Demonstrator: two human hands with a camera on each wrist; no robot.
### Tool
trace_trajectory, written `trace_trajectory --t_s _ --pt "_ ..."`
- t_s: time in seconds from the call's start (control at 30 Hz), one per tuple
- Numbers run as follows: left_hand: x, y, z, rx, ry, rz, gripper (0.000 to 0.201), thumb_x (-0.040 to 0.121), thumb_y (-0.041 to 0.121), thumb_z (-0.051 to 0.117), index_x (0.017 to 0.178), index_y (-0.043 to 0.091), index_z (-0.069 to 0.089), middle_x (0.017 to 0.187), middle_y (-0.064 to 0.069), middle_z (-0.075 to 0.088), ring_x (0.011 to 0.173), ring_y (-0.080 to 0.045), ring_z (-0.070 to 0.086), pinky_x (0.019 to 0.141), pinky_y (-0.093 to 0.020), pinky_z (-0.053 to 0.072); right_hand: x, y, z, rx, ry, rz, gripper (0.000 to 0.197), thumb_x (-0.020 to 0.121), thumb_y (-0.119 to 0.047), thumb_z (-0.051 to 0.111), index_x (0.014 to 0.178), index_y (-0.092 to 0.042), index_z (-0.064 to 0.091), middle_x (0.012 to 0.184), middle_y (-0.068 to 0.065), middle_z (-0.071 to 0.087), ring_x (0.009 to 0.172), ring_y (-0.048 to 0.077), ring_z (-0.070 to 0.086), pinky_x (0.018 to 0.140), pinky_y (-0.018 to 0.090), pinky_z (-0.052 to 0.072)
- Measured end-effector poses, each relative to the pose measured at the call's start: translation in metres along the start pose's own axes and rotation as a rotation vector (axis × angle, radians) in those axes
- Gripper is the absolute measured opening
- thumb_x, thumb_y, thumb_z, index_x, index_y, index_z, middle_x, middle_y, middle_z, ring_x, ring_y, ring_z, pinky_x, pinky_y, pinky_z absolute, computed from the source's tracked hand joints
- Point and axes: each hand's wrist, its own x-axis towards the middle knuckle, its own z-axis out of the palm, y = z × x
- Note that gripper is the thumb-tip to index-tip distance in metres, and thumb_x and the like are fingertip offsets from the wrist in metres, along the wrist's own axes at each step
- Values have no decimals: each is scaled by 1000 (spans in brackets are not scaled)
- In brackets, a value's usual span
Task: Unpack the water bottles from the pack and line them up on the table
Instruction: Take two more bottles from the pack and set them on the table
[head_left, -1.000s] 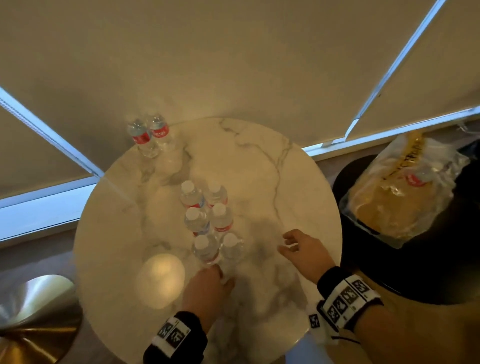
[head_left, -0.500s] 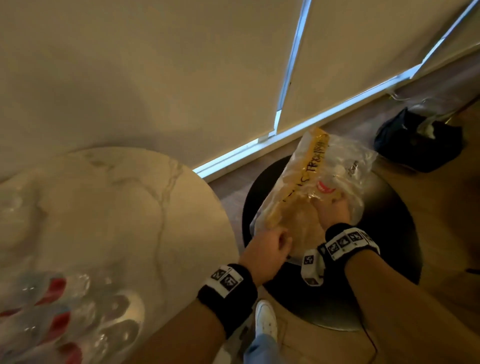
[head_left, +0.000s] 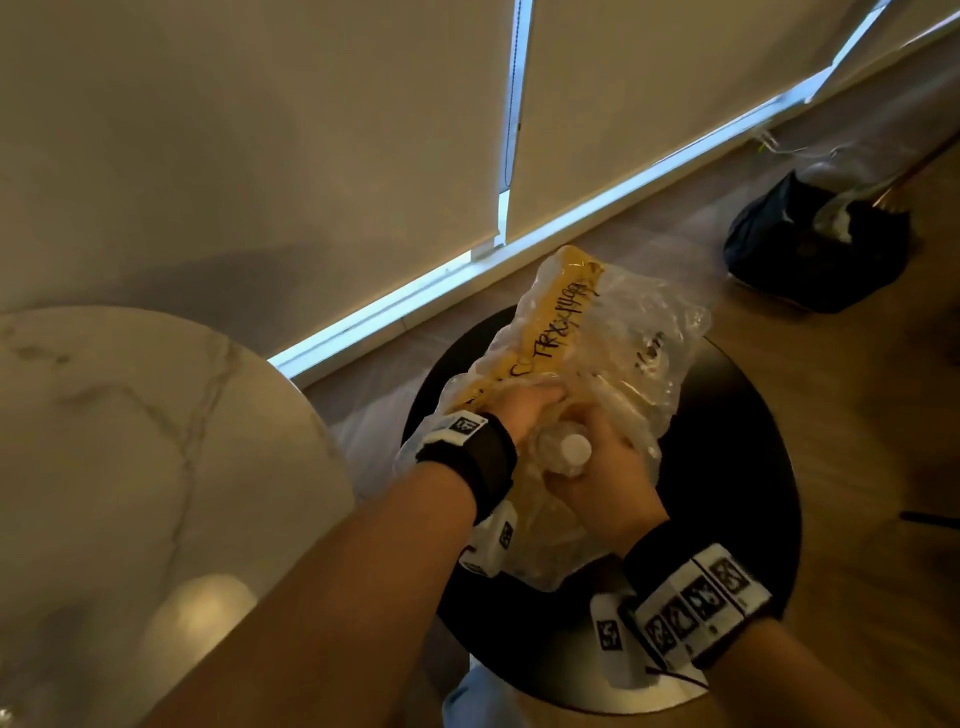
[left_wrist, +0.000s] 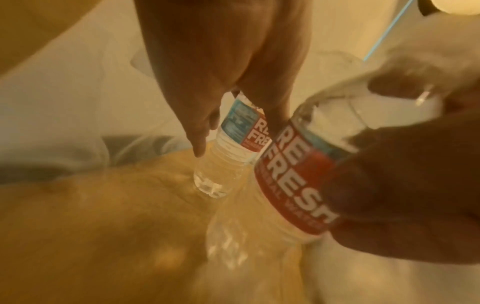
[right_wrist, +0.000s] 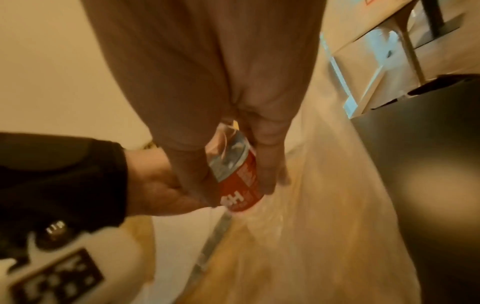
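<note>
Clear plastic wrap of the pack (head_left: 613, 364) now hides less: half a second ago both hands only pressed on it, and now a white-capped bottle (head_left: 563, 453) stands out of its opening at the near end. The right hand (head_left: 608, 483) has its grip curled round that bottle; the left hand (head_left: 524, 410), at 10 o'clock from the cap, holds a second bottle (left_wrist: 233, 131) inside the wrap. The pack lies on a black stool (head_left: 727, 467). The marble desk (head_left: 156, 441) sits at 9 o'clock, a dark bag (head_left: 810, 249) at 2 o'clock.
</note>
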Motion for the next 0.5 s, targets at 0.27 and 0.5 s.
trace_trajectory --t_s 0.27,0.5 --pt "-81 -8 -36 557 25 376 41 88 45 69 126 33 58 129 9 64 118 -10 60 106 -31 48 -84 -20 -25 32 -100 -132 53 73 -34 81 110 -47 44 97 -17 63 87 7 65 75 27 54" --pt "-246 -32 -101 126 208 301 54 84 34 80 130 31 52 121 15 65 111 0 62 96 -24 53 -155 -69 -8 40 -296 -322 54 73 -36 82 114 -49 48 102 -17 68 94 1 66 80 24 56"
